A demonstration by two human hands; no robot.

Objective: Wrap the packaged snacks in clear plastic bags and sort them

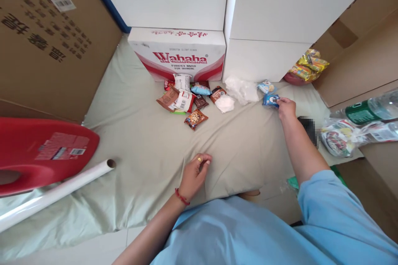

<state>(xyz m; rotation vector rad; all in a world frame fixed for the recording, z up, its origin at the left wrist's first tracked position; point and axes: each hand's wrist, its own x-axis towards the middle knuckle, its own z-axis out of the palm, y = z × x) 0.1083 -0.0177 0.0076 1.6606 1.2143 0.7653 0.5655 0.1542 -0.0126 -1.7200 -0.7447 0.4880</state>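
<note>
My right hand (286, 108) reaches out to the right and pinches the edge of a small blue snack packet (270, 100). Just behind that packet lies a light blue and white packet (266, 87). My left hand (195, 174) rests on the pale green cloth (137, 145), its fingers loosely curled with nothing visible in them. Ahead of it is a brown cookie packet (195, 119). Beyond sits a pile of several small packets, among them a red and white one (185, 101) and a light blue one (200, 90). Crumpled clear plastic (241, 90) lies right of the pile.
A Wahaha water carton (177, 56) stands behind the pile, against white cabinets (267, 4). On the left are a big cardboard box (52, 49), a red jug (46, 151) and a white roll (59, 192). Yellow packets (309, 66) and a plastic bottle (370, 107) are at right.
</note>
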